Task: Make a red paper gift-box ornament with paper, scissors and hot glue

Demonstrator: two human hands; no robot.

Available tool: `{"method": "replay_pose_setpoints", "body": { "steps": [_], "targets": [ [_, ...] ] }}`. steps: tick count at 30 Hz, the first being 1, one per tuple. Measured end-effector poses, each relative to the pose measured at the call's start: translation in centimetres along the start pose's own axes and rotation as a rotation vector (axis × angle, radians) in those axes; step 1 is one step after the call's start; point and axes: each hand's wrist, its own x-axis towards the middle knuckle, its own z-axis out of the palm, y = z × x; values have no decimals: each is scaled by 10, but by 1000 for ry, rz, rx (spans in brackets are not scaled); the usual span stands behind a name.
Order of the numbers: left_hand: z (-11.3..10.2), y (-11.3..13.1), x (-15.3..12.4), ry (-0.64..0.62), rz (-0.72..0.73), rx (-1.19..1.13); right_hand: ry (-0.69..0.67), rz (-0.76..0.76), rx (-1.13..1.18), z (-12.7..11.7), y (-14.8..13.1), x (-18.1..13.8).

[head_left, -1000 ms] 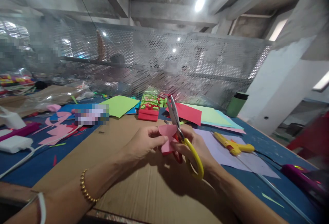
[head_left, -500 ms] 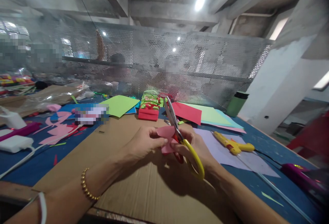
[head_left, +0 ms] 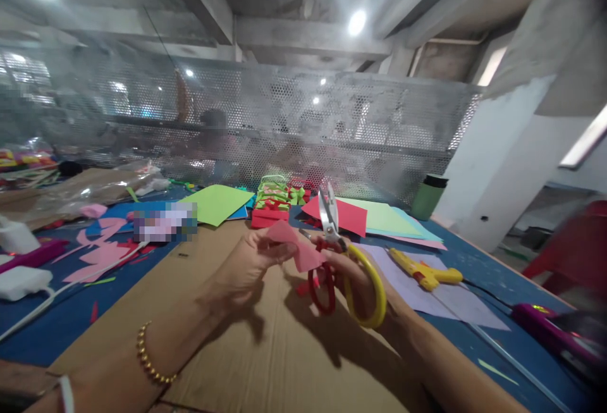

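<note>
My left hand (head_left: 246, 267) pinches a pink piece of paper (head_left: 289, 242) between thumb and fingers; the paper bends and slants down to the right. My right hand (head_left: 355, 274) is closed around scissors (head_left: 329, 229) with one red and one yellow handle. Their blades point up and away from the paper, slightly apart. The right fingertips are at the paper's right edge; whether they pinch it too I cannot tell. Below the paper a small red-pink scrap (head_left: 307, 285) shows, partly behind the red handle. Both hands are above a brown cardboard sheet (head_left: 227, 362).
Behind the hands stands a red box (head_left: 269, 218) with green bows. Green paper (head_left: 218, 204), red paper (head_left: 351, 215) and a pale stack lie beside it. At right are a yellow glue gun (head_left: 427, 272) on lilac paper and a green bottle (head_left: 428, 198). Pink scraps (head_left: 90, 258) and white cables lie left.
The pink paper has opened out and shifted left and up with my left hand. The scissors have tilted more upright, handles swinging down, in my right hand. The view has shifted slightly.
</note>
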Motion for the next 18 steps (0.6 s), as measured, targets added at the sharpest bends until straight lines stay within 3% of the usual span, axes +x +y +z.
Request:
{"method": "replay_pose_setpoints", "body": {
  "steps": [5,9,13,18],
  "targets": [
    [11,5,-13,-164,-23,-28,-223,141,295,15,4,-8],
    [11,6,-17,-89,46,160,-323,161,351,20,1,-13],
    [10,9,-15,-107,149,294,-280,149,347,18,-8,-18],
    [10,14,-16,-128,121,359,-197,141,231,21,-19,-23]
  ]
}}
